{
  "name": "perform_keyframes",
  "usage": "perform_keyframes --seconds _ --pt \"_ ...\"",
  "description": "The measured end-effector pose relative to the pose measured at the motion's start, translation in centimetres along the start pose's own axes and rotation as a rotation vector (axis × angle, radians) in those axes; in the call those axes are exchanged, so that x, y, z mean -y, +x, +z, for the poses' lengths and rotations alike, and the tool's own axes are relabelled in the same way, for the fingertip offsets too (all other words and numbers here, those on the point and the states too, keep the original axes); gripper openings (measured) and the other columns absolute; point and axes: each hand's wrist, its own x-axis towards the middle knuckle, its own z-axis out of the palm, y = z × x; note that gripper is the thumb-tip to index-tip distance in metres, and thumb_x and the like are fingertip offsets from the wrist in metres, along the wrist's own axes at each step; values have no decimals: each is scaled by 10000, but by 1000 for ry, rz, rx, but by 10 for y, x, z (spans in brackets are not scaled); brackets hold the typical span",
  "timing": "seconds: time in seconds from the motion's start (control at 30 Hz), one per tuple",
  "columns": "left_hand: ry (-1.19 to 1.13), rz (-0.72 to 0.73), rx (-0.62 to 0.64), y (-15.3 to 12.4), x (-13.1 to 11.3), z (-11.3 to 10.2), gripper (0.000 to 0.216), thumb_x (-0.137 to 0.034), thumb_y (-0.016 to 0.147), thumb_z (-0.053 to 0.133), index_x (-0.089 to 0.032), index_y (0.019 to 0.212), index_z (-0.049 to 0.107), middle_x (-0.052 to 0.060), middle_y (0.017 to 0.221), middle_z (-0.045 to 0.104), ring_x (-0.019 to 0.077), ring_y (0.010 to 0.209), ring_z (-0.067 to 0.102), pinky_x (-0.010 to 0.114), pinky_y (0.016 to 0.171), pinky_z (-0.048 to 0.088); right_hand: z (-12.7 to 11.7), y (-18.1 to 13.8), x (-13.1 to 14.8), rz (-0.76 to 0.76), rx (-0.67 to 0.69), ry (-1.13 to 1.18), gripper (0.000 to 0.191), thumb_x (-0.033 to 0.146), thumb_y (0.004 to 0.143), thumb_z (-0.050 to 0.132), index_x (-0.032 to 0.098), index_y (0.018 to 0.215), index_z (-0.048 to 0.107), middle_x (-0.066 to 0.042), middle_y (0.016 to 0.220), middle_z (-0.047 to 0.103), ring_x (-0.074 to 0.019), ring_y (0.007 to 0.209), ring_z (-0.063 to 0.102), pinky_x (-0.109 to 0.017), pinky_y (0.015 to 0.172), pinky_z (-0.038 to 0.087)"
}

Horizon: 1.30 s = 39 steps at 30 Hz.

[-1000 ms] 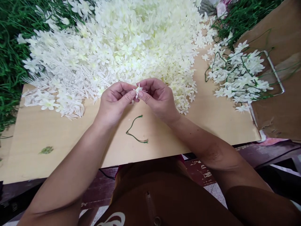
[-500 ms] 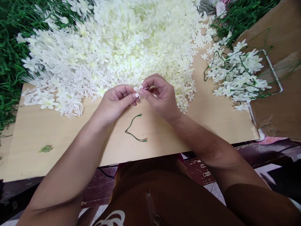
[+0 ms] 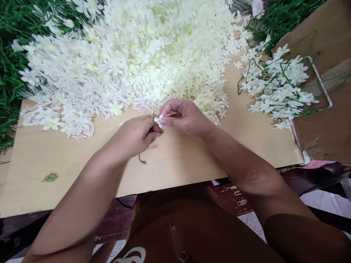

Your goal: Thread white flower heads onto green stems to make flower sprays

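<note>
My right hand (image 3: 189, 118) pinches a small white artificial flower (image 3: 158, 120) between thumb and forefinger, just above the pale wooden board (image 3: 233, 142). My left hand (image 3: 134, 137) is lowered to the board right beside it, its fingers closed round a thin green wire stem (image 3: 142, 160). Only the stem's tail shows below the palm. The fingertips of both hands meet at the flower.
A large heap of loose white flowers (image 3: 137, 54) covers the far half of the board. Flowers mounted on green stems (image 3: 276, 84) lie at the right beside brown cardboard (image 3: 329, 36). Green stems (image 3: 8, 73) pile at the left. A green scrap (image 3: 50, 177) lies near the front edge.
Both hands have dropped towards the board. My left hand has come down onto the green stem that lay loose on the board, and it now covers most of the stem.
</note>
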Motion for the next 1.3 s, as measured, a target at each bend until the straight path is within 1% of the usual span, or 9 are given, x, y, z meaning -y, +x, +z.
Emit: perform_keyframes --seconds 0.17,0.27,0.4,0.6,0.73,0.9,1.07,1.2,1.3 --pt "-403 -130 -175 4 5 -1 74 -196 717 717 -185 719 645 -8 621 589 120 552 500 238 518 380 -2 0 -7 85 -25 121 370 427 619 904 171 746 667 4 708 668 -107 700 608 -256 672 523" --pt "-521 -158 -211 8 5 -1 118 -188 670 772 -173 705 660 11 658 636 119 577 540 224 518 417 0 0 -8 141 -48 205 387 423 597 918 173 746 663 14 682 676 -94 667 614 -244 666 536" --pt "-612 -172 -227 10 6 -1 188 -250 645 835 -173 689 669 -2 605 611 91 509 492 200 460 363 2 0 -9 175 -88 281 442 423 531 946 172 723 638 16 699 693 -97 684 655 -260 714 584" --pt "-610 -187 -208 11 7 -2 245 -303 627 876 -175 678 674 -2 591 621 82 480 465 203 441 322 4 1 -12 179 -124 292 454 405 522 954 163 723 626 13 689 668 -103 690 656 -269 732 594" --pt "-600 -186 -204 13 3 -3 252 -286 625 867 -162 662 651 -3 584 608 95 521 505 204 471 356 6 0 -11 164 -148 297 463 451 550 935 166 728 616 22 673 652 -90 665 631 -259 714 576" --pt "-532 -212 -189 12 0 -3 160 -203 654 792 -151 679 643 -12 587 598 83 515 489 192 475 360 6 1 -12 115 -123 222 456 481 585 912 171 735 613 23 675 656 -89 660 614 -238 661 531" --pt "-508 -243 -230 11 1 -1 86 -159 670 726 -146 711 651 -16 591 589 75 506 483 181 472 367 11 2 -17 53 -185 91 460 492 566 913 172 705 612 31 659 625 -77 625 560 -220 592 471" --pt "-506 -265 -273 13 1 1 75 -142 650 717 -147 685 651 -32 529 542 70 474 448 176 446 335 17 1 -21 31 -213 56 453 495 577 904 178 714 611 24 699 634 -96 664 594 -251 641 515" --pt "-534 -276 -299 14 0 1 91 -146 644 731 -146 679 648 -21 567 585 75 493 479 180 457 357 20 1 -21 42 -212 112 449 493 606 886 183 748 593 33 718 623 -97 679 613 -273 692 569"
